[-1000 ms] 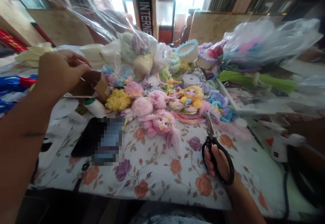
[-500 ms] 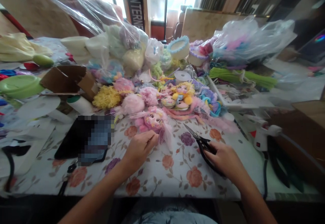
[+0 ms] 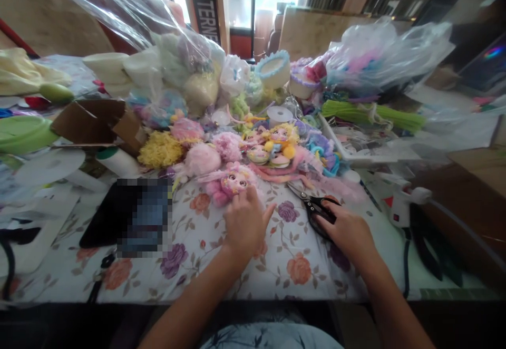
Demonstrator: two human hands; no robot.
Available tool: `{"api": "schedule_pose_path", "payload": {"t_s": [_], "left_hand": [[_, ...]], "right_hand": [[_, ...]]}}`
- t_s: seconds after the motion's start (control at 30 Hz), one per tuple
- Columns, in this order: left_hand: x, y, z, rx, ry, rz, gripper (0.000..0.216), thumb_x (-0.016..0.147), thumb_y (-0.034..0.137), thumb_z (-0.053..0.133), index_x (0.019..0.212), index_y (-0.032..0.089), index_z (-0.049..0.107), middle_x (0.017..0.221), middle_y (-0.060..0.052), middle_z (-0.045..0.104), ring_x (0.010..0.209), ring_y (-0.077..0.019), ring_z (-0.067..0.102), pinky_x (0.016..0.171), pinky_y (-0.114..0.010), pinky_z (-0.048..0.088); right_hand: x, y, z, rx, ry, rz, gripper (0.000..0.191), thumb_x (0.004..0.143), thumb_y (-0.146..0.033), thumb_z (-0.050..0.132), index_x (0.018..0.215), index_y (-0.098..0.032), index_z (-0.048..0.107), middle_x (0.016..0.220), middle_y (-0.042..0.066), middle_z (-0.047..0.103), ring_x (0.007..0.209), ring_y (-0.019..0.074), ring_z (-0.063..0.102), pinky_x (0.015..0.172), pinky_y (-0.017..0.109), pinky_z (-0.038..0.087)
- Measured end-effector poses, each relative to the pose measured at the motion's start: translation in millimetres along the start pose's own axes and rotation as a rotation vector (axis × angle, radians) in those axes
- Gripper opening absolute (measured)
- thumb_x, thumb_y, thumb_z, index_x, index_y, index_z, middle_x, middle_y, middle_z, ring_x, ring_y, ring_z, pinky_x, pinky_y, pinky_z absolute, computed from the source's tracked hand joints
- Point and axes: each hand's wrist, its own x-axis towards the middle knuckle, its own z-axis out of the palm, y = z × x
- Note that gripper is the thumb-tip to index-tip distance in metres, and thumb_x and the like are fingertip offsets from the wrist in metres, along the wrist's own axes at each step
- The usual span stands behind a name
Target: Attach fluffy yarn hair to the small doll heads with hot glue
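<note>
My left hand [image 3: 245, 225] reaches over the lower right side of a pink plush doll [image 3: 236, 180] with a big-eyed face and long ears. Its fingers point forward and its thumb sticks out to the side; the fingertips overlap the doll, and I cannot tell whether they touch it. To the right, my right hand [image 3: 350, 233] has its fingers round the black handles of a pair of scissors [image 3: 314, 204]. The scissor blades lie low over the flowered tablecloth [image 3: 197, 264], pointing up and left, nearly closed.
Behind the doll are pink pompoms [image 3: 202, 159], a yellow fluffy bundle [image 3: 160, 148] and several small dolls [image 3: 281, 137]. A blurred dark device [image 3: 105, 214] lies left. On the right are a white glue gun [image 3: 401, 209] and a tray [image 3: 348, 154] with green stems [image 3: 371, 114].
My left hand has moved right and its fist-like fingers have opened over the doll. The scissors in my right hand have turned slightly flatter. The whole view has shifted a little.
</note>
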Motion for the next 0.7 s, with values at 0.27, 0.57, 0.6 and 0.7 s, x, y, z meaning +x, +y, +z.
{"api": "schedule_pose_path", "payload": {"t_s": [0.27,0.57,0.6,0.7], "left_hand": [[11.0,-42.5,4.2,-1.192,-0.21,-0.334,0.017,0.077,0.023,0.061,0.079,0.02,0.045,0.072,-0.001,0.064,0.066,-0.0153,0.063,0.065,-0.026,0.047],[10.0,-60.6,-9.6,-1.687,-0.361,-0.648,0.021,0.066,0.014,0.071,0.079,0.016,0.055,0.072,-0.001,0.068,0.062,-0.0091,0.063,0.058,-0.017,0.049],[6.7,-61.6,-9.4,-1.674,-0.372,-0.639,0.02,0.066,0.015,0.071,0.08,0.016,0.056,0.072,-0.002,0.068,0.062,-0.009,0.062,0.057,-0.017,0.048],[-8.6,-69.0,-11.2,-1.605,-0.435,-0.535,0.016,0.071,0.018,0.069,0.082,0.017,0.058,0.075,-0.001,0.069,0.065,-0.0084,0.061,0.061,-0.017,0.048]], "right_hand": [[-5.0,-0.4,-4.7,0.293,0.252,-0.158,0.027,0.085,-0.032,0.059,0.098,-0.012,0.07,0.102,0.013,0.071,0.099,0.0298,0.063,0.089,0.042,0.049],[19.3,-103.4,-1.4,0.959,-0.226,-0.161,0.018,0.085,-0.023,0.056,0.101,-0.019,0.064,0.087,0.003,0.069,0.067,0.0143,0.063,0.062,0.026,0.049],[24.3,-110.0,2.4,0.979,-0.292,-0.163,0.02,0.084,-0.022,0.057,0.102,-0.019,0.064,0.086,0.003,0.068,0.065,0.0137,0.062,0.06,0.026,0.048],[33.2,-120.9,12.9,1.089,-0.465,-0.143,0.019,0.081,-0.022,0.06,0.098,-0.018,0.067,0.083,0.002,0.067,0.058,0.0125,0.058,0.056,0.025,0.047]]}}
